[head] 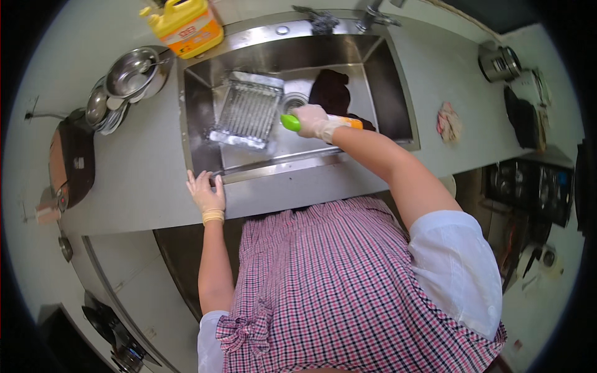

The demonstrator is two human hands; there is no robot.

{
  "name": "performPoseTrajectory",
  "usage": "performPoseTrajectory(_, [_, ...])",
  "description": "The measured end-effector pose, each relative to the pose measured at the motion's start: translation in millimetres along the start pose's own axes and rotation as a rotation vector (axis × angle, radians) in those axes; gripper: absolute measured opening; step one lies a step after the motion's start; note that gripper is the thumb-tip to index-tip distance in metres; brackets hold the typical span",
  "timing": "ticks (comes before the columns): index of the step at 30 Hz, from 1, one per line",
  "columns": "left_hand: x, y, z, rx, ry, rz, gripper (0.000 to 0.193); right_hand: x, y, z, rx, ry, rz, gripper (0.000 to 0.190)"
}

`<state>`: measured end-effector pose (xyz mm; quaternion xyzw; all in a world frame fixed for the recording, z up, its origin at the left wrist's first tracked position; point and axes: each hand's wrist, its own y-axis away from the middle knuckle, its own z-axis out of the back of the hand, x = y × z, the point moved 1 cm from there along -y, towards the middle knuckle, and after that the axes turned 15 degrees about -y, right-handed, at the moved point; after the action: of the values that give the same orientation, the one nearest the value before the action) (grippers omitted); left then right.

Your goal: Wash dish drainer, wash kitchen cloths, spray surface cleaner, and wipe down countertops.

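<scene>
My right hand (311, 120), in a pale thin glove, grips a spray bottle with a green head (291, 123) and a white-and-orange body (347, 122). It hangs over the steel sink (298, 163), near the drain (295, 99). The green head faces left toward a slatted metal panel (249, 109), which lies tilted in the left half of the basin with whitish foam on it. A dark brown, cloth-like thing (330, 91) lies right of the drain, partly hidden by the bottle and hand. My gloved left hand (206, 191) rests fingers apart on the sink's front left corner.
A yellow jug (189, 30) stands behind the sink's left corner. Steel bowls (133, 74) and a dark appliance (74, 158) sit to the left. A steel-wool scourer (324, 22) lies by the faucet (373, 17). Rightward are a crumpled cloth (448, 123) and a gas stove (527, 190).
</scene>
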<state>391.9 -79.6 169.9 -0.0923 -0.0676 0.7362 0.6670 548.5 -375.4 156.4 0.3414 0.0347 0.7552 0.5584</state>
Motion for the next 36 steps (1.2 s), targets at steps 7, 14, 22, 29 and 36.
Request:
performPoseTrajectory(7, [-1.6, -4.3, -2.0, 0.011, -0.026, -0.006, 0.022, -20.6, -10.2, -1.1, -0.113, -0.135, -0.065, 0.023])
performPoseTrajectory(14, [-3.5, -4.3, -1.3, 0.040, -0.027, 0.009, 0.023, -20.4, -8.5, 0.0, -0.248, -0.181, -0.036, 0.024])
performPoseTrajectory(22, [-1.6, -3.9, -1.2, 0.012, -0.004, 0.008, 0.023, 10.7, -20.1, -2.9, -0.304, -0.309, 0.046, 0.017])
performPoseTrajectory(29, [-0.6, -3.1, -0.9, 0.021, 0.013, 0.050, 0.026, 50.0, -46.4, -0.7, -0.221, -0.492, 0.212, 0.026])
performPoseTrajectory(36, [1.9, -1.3, -0.6, 0.053, 0.018, 0.070, 0.029, 79.1, -55.9, 17.5, -0.179, -0.497, 0.067, 0.030])
